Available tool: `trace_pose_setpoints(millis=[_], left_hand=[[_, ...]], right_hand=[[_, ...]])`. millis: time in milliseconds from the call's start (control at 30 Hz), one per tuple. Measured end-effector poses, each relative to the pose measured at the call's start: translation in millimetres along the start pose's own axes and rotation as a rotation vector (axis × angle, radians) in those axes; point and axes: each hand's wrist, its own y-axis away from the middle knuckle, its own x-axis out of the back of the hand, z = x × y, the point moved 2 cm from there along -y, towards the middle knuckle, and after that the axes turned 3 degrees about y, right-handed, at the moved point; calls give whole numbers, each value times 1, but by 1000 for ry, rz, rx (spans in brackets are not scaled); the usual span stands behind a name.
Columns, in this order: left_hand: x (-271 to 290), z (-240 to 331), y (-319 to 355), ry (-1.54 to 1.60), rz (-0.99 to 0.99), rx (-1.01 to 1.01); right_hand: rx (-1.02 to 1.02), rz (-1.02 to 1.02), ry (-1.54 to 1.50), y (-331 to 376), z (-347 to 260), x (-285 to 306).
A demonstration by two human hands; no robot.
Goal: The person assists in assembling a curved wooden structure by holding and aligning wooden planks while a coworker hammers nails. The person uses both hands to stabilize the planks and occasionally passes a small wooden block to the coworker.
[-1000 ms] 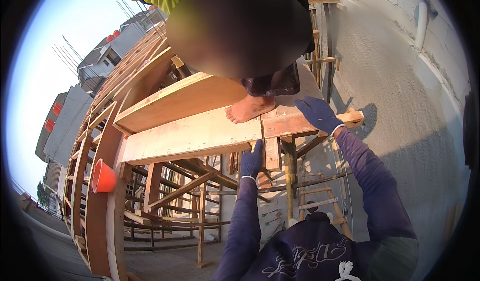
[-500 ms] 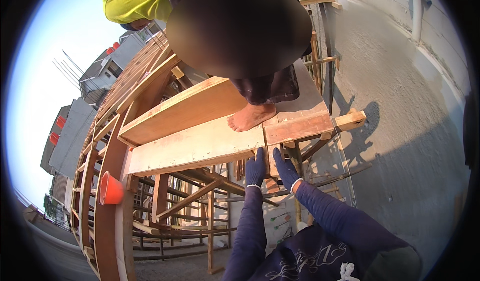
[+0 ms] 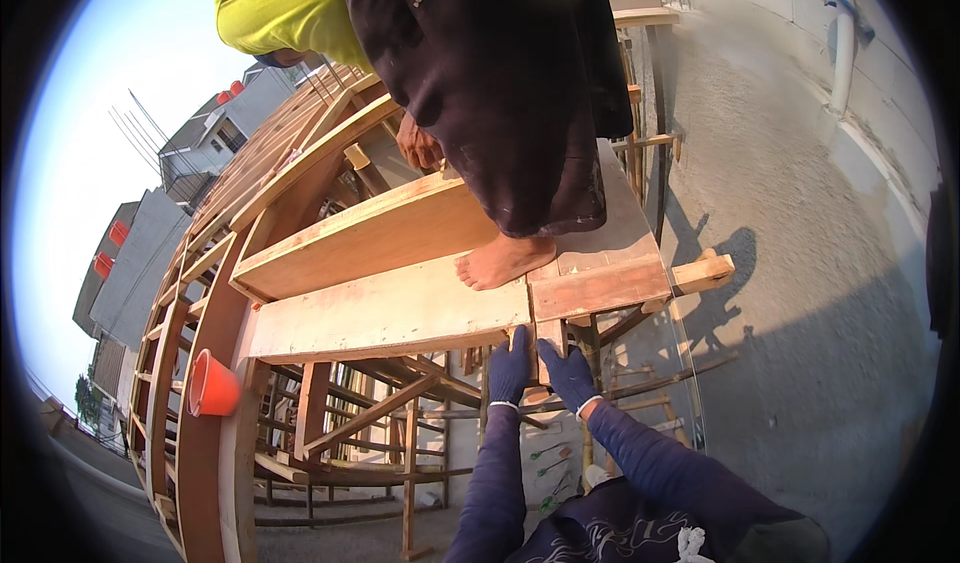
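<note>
Where left-hand fingers (image 3: 518,350) point, the long plank (image 3: 390,310) lies just beyond.

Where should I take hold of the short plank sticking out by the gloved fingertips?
Probably pinch the short plank across its near end, coming from the person's side: that narrow end juts past the reddish board, with the right hand close against it.

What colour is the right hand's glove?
The glove is dark blue, seen best in the head view.

Two gloves (image 3: 509,370) (image 3: 568,377), one bucket (image 3: 214,383)
</note>
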Motion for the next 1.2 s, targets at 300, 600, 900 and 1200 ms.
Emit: trace_pose_setpoints(millis=[300,600,900,1200], left_hand=[[1,10,2,-33,-18,35],[6,2,0,-71,-11,22],[6,-1,1,3,1,55],[5,12,10,69,-50,100]], right_hand=[[-52,15,-18,5,-7,4],[-105,-6,-46,6,-6,-1],[-97,18,-39,18,-31,8],[-61,32,-28,18,-25,7]])
